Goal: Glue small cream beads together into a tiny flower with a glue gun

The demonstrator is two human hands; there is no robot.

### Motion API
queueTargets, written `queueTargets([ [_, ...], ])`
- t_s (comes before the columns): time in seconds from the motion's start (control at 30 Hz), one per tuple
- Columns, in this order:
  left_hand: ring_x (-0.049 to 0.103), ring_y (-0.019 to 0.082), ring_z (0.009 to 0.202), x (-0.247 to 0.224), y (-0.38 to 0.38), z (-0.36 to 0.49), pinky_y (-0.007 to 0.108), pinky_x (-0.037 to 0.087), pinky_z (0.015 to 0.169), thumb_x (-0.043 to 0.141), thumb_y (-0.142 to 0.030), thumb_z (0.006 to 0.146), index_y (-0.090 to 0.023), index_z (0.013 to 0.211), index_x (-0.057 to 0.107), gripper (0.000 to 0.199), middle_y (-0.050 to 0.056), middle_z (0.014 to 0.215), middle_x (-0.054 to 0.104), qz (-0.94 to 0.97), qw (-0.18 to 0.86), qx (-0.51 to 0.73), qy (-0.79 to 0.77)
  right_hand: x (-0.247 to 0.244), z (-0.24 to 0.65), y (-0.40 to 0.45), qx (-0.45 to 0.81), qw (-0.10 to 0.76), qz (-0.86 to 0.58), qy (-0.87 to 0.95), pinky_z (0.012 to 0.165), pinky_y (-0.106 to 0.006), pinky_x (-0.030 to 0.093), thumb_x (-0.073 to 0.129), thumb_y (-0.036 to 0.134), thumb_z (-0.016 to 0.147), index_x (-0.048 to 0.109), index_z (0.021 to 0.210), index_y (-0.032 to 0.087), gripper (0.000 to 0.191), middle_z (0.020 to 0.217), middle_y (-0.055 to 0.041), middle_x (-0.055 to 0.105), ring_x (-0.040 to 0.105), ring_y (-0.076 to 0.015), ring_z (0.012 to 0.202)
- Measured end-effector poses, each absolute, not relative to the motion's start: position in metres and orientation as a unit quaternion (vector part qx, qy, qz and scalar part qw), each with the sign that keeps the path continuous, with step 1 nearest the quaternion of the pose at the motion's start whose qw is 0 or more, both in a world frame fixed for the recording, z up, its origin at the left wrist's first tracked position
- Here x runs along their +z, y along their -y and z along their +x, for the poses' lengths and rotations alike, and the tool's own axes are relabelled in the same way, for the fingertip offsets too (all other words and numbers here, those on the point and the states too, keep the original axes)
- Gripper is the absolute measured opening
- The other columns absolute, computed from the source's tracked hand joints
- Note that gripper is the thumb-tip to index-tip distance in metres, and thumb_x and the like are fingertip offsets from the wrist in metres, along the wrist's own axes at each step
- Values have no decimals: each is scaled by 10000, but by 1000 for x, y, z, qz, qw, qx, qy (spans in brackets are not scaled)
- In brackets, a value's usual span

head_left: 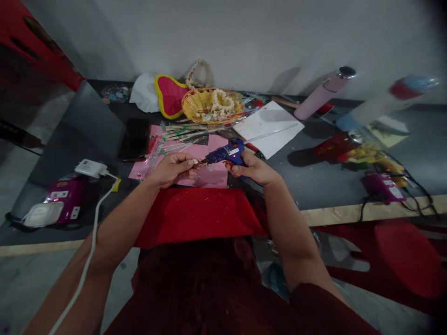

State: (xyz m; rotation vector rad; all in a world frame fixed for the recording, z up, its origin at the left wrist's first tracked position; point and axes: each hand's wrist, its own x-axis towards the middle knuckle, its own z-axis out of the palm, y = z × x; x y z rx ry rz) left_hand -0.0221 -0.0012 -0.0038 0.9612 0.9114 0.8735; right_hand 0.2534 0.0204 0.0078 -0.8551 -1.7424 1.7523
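My right hand [256,168] is wrapped round a blue glue gun [223,153] with an orange trigger and a small lit red light. Its nozzle points left, toward my left hand [176,168]. Between the left thumb and fingertips is a small pale piece [195,161], right by the nozzle tip; its exact kind is too small to make out. Beneath both hands lie pink sheets [214,176]. A red cloth [199,216] with pale specks hangs over the table's front edge, close to my body.
Behind the hands are a yellow basket [195,109] with pale beaded strings, thin sticks [185,131] and white paper [267,125]. A phone [135,139] and purple power block [66,197] with a white cable lie left. A pink flask [319,95], bottle [380,100] and can [337,145] stand right.
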Motion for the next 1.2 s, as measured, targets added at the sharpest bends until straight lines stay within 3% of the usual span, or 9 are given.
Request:
queueTargets([
  [0.13, 573, 60, 534, -5, 1, -22, 191, 474, 543, 736, -333, 676, -109, 837, 663, 285, 69, 801, 694, 431, 699, 398, -408, 14, 254, -19, 645, 277, -322, 636, 577, -238, 421, 662, 397, 769, 515, 1003, 177, 353, 900, -43, 579, 483, -83, 641],
  [0.23, 572, 64, 549, -5, 1, -22, 196, 484, 556, 726, -333, 687, -103, 834, 664, 280, 71, 806, 692, 440, 690, 397, -415, 19, 263, -22, 624, 339, -351, 611, 555, -231, 436, 672, 408, 751, 526, 990, 180, 361, 911, -44, 606, 494, -75, 608],
  [0.47, 577, 69, 547, -4, 5, -20, 195, 477, 546, 727, -304, 689, -100, 816, 678, 245, 76, 762, 689, 460, 721, 350, -382, -2, 314, -54, 424, 503, -583, 477, 436, -194, 385, 624, 439, 749, 505, 815, 198, 276, 600, 38, 513, 487, -77, 482],
  [0.6, 574, 70, 541, -4, 6, -20, 195, 478, 543, 736, -295, 681, -96, 812, 680, 245, 76, 750, 689, 450, 730, 352, -375, -14, 326, -64, 304, 430, -684, 505, 492, -242, 419, 534, 508, 778, 551, 785, 165, 343, 600, 0, 546, 509, -109, 511],
  [0.77, 586, 70, 540, -3, 4, -21, 207, 497, 556, 741, -283, 680, -104, 820, 673, 237, 70, 779, 691, 420, 727, 392, -376, -4, 327, -57, 79, 225, -793, 560, 697, -363, 446, 434, 574, 810, 610, 737, 149, 466, 787, -134, 645, 602, -245, 800],
  [0.87, 581, 67, 541, -4, 3, -22, 200, 501, 543, 738, -284, 684, -111, 838, 668, 242, 64, 799, 692, 403, 719, 420, -381, 4, 326, -53, 35, 176, -833, 524, 748, -412, 432, 421, 569, 821, 625, 772, 158, 461, 883, -157, 653, 596, -276, 865],
  [1.0, 576, 62, 548, -6, 2, -21, 201, 506, 557, 730, -288, 693, -114, 842, 667, 238, 60, 803, 691, 405, 720, 415, -381, 6, 307, -50, 20, 266, -780, 565, 757, -368, 432, 456, 421, 846, 616, 873, 176, 295, 869, -102, 654, 590, -219, 827],
  [1.1, 577, 61, 551, -6, 3, -20, 207, 502, 571, 726, -290, 697, -114, 839, 668, 234, 63, 803, 691, 411, 726, 399, -381, -2, 271, -47, 101, 343, -610, 707, 739, -293, 445, 466, 322, 861, 609, 934, 177, 216, 892, -68, 651, 589, -164, 798],
  [1.2, 577, 64, 554, -7, 4, -19, 198, 483, 558, 720, -291, 704, -107, 831, 667, 230, 75, 811, 693, 426, 728, 377, -383, -16, 233, -44, 153, 311, -467, 814, 777, -272, 448, 495, 268, 861, 626, 973, 191, 189, 971, -60, 645, 587, -160, 880],
])
